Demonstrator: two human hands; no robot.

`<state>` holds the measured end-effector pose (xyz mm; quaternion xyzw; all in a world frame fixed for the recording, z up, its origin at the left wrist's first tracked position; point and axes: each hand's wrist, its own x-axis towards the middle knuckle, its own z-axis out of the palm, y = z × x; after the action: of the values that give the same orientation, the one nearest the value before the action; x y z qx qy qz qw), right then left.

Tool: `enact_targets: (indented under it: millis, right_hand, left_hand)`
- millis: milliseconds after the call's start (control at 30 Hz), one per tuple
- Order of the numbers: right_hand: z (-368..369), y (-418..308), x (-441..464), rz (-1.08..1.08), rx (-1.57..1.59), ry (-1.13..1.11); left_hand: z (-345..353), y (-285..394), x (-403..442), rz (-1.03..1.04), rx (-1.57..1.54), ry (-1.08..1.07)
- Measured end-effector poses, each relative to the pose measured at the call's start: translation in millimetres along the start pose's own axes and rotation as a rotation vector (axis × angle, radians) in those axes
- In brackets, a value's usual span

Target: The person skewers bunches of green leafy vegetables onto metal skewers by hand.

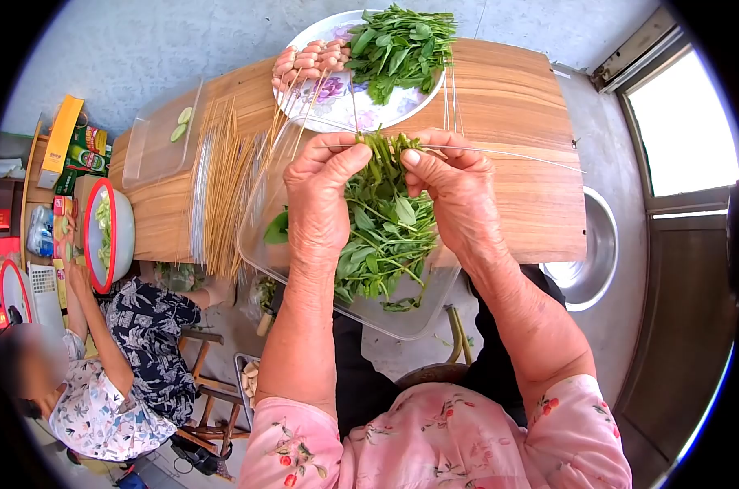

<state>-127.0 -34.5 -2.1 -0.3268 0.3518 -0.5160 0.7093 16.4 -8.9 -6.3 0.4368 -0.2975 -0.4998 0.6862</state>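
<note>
Above the table, my left hand point(321, 196) and my right hand point(459, 183) face each other, fingers closed around the stem ends of a bunch of leafy greens point(390, 159). A thin skewer point(532, 158) passes at the stems and sticks out to the right beyond my right hand. Below the stems, more greens point(382, 253) lie in a clear plastic tray point(414, 326) at the table's front edge. My fingers partly hide where skewer and stems meet.
A floral plate point(378, 118) holds skewered sausages point(311, 61) and greens point(402, 45). Many bamboo skewers point(227, 187) lie left, beside a clear container point(162, 147) with cucumber slices. A seated person point(117, 367) works by a red-rimmed bowl point(123, 236). A metal basin point(598, 248) stands right.
</note>
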Motion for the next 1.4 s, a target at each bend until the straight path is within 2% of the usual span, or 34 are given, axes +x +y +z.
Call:
enact_targets:
  millis: [433,633,1400]
  right_hand:
    - [-3,-2,-2,0.040,0.135,0.028]
    - [1,-6,-4,0.059,0.024,-0.028]
    - [1,-2,-8,0.063,0.066,-0.010]
  left_hand:
    - [4,1,-2,0.007,-0.045,0.005]
    - [6,5,-4,-0.018,0.012,-0.016]
    - [10,2,-6,-0.016,0.022,-0.052]
